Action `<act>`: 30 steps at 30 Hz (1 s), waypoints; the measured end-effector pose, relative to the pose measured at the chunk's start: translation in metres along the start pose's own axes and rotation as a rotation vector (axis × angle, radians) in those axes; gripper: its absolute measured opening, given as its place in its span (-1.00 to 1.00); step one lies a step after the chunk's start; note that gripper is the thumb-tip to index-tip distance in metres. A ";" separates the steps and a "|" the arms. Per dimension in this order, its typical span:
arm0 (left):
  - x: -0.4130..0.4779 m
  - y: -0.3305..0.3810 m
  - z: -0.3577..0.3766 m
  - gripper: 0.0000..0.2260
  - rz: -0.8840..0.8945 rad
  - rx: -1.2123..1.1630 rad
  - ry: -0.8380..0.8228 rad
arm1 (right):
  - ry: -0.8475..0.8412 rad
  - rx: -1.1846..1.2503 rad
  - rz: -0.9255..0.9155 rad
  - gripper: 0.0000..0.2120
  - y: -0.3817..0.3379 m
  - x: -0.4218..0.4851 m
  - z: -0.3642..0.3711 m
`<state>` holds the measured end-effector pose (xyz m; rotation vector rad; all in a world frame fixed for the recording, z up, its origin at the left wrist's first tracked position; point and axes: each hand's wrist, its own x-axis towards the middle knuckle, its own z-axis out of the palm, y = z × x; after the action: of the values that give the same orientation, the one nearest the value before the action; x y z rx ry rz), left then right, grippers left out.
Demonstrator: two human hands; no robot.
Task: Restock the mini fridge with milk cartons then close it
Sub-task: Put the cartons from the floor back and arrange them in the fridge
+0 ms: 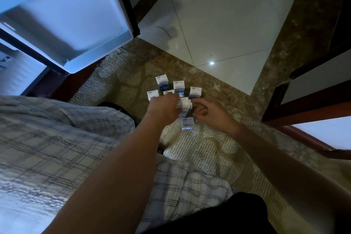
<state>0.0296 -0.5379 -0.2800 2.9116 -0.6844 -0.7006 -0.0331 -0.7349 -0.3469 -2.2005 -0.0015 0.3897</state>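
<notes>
Several small white milk cartons [162,81] stand in a cluster on a woven rug [199,144] on the floor. My left hand [163,107] reaches into the cluster, its fingers curled round the left side of the middle carton [184,104]. My right hand [208,113] hovers just right of that same carton with loosely curled fingers, index tip at its top edge. One more carton [187,124] stands nearest me, below both hands. The mini fridge door [62,15] hangs open at the upper left; the fridge interior [17,70] shows at the left edge.
Glossy white floor tiles [228,15] with dark marble borders lie beyond the rug. A reddish wooden furniture frame [303,112] stands at the right. My knees in plaid cloth [47,138] fill the lower left.
</notes>
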 end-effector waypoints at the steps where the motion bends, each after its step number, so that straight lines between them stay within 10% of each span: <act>1: -0.002 -0.004 -0.001 -0.64 -0.017 0.010 -0.001 | -0.019 -0.053 0.005 -0.56 0.008 0.001 0.007; 10: -0.009 -0.021 -0.002 -0.60 -0.105 0.056 -0.023 | -0.231 -0.329 0.036 -0.44 0.048 0.012 0.061; 30: -0.036 -0.022 -0.091 -0.65 -0.047 0.082 0.111 | 0.130 -0.147 -0.147 -0.60 -0.062 -0.013 -0.045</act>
<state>0.0504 -0.5052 -0.1877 3.0229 -0.6506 -0.5220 -0.0248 -0.7334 -0.2691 -2.3493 -0.1238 0.1682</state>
